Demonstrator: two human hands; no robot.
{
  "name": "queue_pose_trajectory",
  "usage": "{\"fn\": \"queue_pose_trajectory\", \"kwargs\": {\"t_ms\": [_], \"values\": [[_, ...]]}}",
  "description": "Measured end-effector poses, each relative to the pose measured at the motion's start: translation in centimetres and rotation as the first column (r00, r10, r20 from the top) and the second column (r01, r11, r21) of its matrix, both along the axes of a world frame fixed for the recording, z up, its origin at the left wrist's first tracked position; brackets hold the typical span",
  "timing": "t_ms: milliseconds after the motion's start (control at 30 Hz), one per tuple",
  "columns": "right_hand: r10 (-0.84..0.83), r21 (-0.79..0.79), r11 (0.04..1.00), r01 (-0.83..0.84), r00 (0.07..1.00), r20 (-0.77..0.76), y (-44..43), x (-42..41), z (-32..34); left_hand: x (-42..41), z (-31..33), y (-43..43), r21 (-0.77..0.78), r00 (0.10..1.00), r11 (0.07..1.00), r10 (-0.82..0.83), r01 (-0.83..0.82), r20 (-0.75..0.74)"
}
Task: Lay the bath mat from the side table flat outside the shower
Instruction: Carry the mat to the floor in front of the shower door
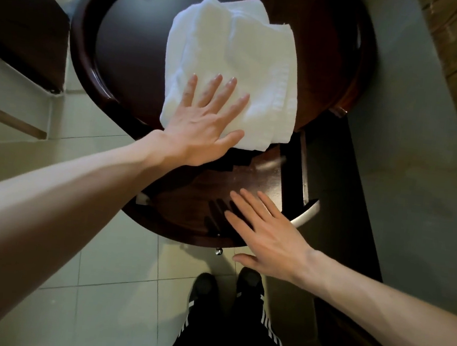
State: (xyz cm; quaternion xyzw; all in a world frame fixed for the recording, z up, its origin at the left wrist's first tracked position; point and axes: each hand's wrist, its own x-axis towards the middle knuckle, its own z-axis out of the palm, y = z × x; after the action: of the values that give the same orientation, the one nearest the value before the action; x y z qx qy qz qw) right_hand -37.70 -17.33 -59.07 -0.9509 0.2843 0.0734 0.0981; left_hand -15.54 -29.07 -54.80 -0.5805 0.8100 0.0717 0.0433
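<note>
A folded white bath mat (234, 55) lies on the round dark wooden side table (127, 49), its near edge hanging over the rim. My left hand (204, 122) rests flat on the mat's near left corner, fingers spread, gripping nothing. My right hand (266, 233) hovers lower and nearer, palm down with fingers apart, over the table's lower shelf (220, 183); it holds nothing.
Pale floor tiles (113, 287) spread below and to the left. A dark piece of furniture (20, 18) stands at the upper left, a grey wall or panel (411, 135) runs along the right. My feet in black shoes (226, 288) stand just before the table.
</note>
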Motion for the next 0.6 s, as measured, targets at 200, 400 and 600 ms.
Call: {"fn": "queue_pose_trajectory", "kwargs": {"t_ms": [200,400,600], "values": [[-0.040,-0.013,0.999,0.040,0.999,0.003,-0.6,0.1,-0.7,0.0,0.1,0.0,0.001,1.000,1.000,-0.001,0.001,-0.001],[-0.013,-0.047,0.999,0.014,1.000,0.018,-1.1,0.0,-0.6,0.0,0.1,0.0,0.003,1.000,1.000,0.000,0.000,-0.001],[-0.033,-0.127,0.991,0.033,0.999,0.003,-1.7,0.1,-0.6,-0.1,0.0,0.1,-0.014,1.000,1.000,0.004,-0.004,0.017]]}}
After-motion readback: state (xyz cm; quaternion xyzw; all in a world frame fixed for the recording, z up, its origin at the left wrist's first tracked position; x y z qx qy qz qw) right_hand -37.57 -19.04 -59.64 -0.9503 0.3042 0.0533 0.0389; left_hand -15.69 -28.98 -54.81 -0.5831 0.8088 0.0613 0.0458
